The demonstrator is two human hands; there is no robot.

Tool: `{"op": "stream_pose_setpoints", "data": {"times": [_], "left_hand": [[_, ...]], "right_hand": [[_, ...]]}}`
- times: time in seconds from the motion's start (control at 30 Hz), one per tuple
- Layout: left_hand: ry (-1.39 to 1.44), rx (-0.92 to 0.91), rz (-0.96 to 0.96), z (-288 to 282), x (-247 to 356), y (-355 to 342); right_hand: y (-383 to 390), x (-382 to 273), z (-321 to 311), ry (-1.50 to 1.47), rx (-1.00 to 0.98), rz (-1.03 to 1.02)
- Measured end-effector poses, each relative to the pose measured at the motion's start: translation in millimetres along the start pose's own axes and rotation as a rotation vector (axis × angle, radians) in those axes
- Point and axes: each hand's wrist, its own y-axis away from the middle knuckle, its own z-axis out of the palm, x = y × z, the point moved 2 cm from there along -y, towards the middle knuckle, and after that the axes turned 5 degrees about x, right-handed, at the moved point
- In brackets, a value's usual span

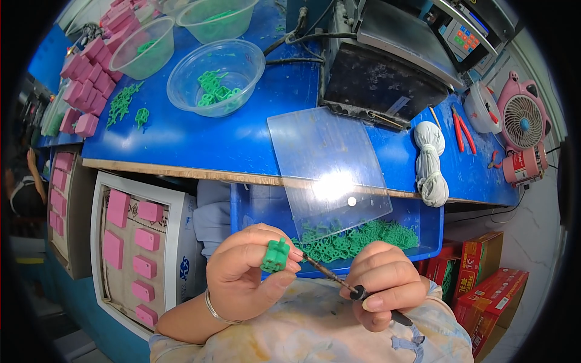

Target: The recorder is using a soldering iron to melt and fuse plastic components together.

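Between the thumb and fingers of my left hand (245, 263) is a small green wax piece (275, 255), blocky with knobs and holes. My right hand (387, 281) is closed around the black handle of a soldering iron (330, 273). Its thin, brownish metal shaft points left, with the tip beside the green piece; whether they touch, I cannot tell. Beyond my hands, a blue bin (431, 233) holds a heap of small green wax parts (369, 236). A clear plastic sheet (327, 145) lies on the table edge and juts out over the bin.
On the blue table (242, 142) stand clear plastic bowls (181, 91) with green pieces, a dark machine (381, 78), a white string bundle (430, 163), red pliers (463, 130) and a pink fan (523, 118). Pink blocks (113, 249) lie in a tray at left; red boxes (493, 302) stand at right.
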Motion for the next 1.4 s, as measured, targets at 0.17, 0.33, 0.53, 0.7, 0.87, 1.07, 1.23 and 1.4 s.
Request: {"op": "stream_pose_setpoints", "data": {"times": [0.17,0.33,0.53,0.7,0.87,1.07,1.23,1.4], "left_hand": [[-0.002,-0.029,0.027,-1.5,-0.5,-0.7],[0.011,-0.022,0.025,-0.6,-0.6,-1.8],[0.008,-0.039,0.021,-1.5,-0.4,-1.9],[0.009,-0.053,0.019,-1.3,-1.3,-2.3],[0.02,-0.026,0.0,0.0,-0.2,-1.1],[0.023,-0.024,-0.002,0.1,-0.5,-1.4],[0.032,-0.01,-0.004,0.5,-1.9,-0.2],[0.043,-0.009,-0.008,0.4,-2.2,0.2]], "right_hand": [[-0.2,1.5,1.8,0.011,0.009,-0.027],[-0.4,2.7,1.6,0.035,0.002,-0.038],[0.1,3.8,2.7,0.042,0.001,-0.042],[0.0,5.0,2.2,0.049,-0.011,-0.046],[0.1,5.2,2.3,0.057,-0.029,-0.035],[-0.9,5.1,1.1,0.058,-0.047,-0.026],[-1.0,5.1,1.4,0.061,-0.065,-0.012],[0.9,5.3,1.8,0.06,-0.054,-0.013]]}}
